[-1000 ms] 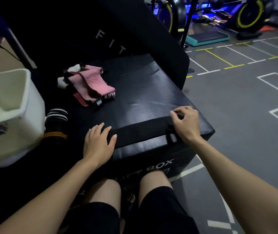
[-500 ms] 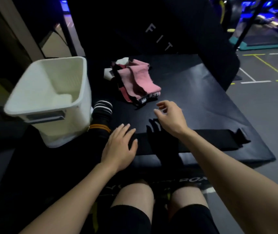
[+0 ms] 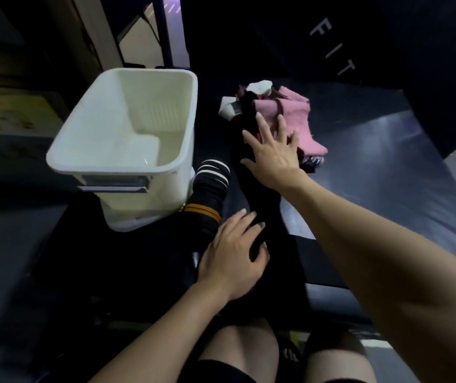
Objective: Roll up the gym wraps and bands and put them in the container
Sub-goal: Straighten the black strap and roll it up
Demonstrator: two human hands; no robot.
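The right hand [image 3: 272,156] is lying with fingers spread and straight, flat on a black wrap [image 3: 260,194] stretched along the black box top [image 3: 373,189], fingertips reaching the pink bands [image 3: 296,120] heaped just beyond. The left hand [image 3: 232,261] is pressing the wrap's near end with loosely straight fingers. Beside the wrap a striped black roll [image 3: 208,189] is lying against the white container [image 3: 127,134].
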